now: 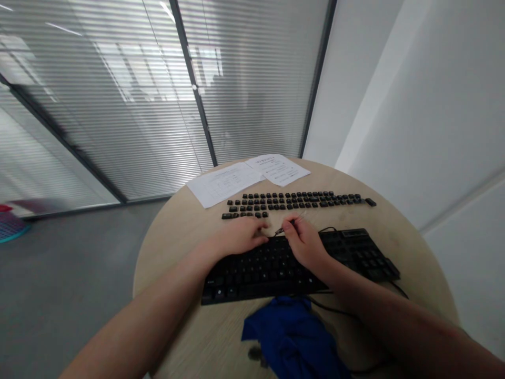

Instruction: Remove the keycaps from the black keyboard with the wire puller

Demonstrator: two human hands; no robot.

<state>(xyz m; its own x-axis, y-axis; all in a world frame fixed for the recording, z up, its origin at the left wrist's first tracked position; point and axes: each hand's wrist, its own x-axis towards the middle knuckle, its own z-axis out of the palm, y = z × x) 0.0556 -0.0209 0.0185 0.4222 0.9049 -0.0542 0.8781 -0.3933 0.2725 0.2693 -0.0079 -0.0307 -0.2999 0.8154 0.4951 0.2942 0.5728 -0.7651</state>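
Observation:
A black keyboard (272,266) lies in front of me on the round table. My left hand (244,234) is at its upper left edge, fingers apart and nothing visible in them. Pinched in my right hand (305,242), above the keyboard's top edge, is a small keycap puller (279,231) with a dark end and thin wires. The dark end points left toward my left fingers; whether it grips a key is too blurred to tell. Rows of loose black keycaps (290,200) lie just beyond both hands.
Printed papers (226,183) lie at the table's far edge. Near me are a crumpled blue cloth (294,337) and a small dark clump (255,352). A black cable (331,308) runs under my right forearm. A basket (11,223) stands on the floor at left.

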